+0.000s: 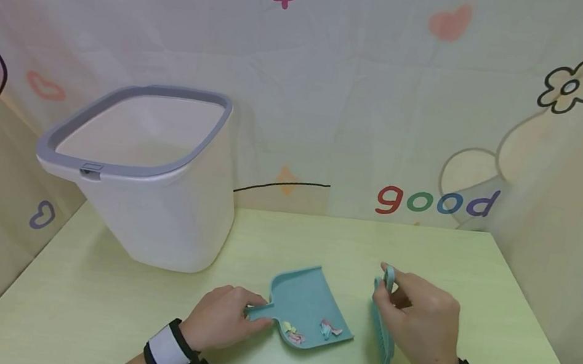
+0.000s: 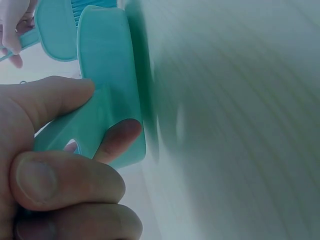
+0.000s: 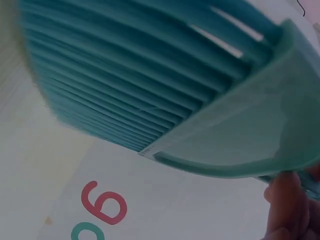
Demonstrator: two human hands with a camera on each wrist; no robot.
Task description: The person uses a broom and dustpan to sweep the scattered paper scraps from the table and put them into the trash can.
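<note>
The left hand is gripping the handle of a teal dustpan, with thumb and fingers curled around it; the left wrist view is showing the fingers wrapped on the handle. The dustpan is lying flat on the table, near the middle of its front edge, and it is carrying some small coloured paper scraps. The right hand is pinching the handle of a teal brush between curled fingers, just beside the right side of the dustpan, bristles pointing toward the pan. A white bin with a grey rim is standing at the back left corner.
</note>
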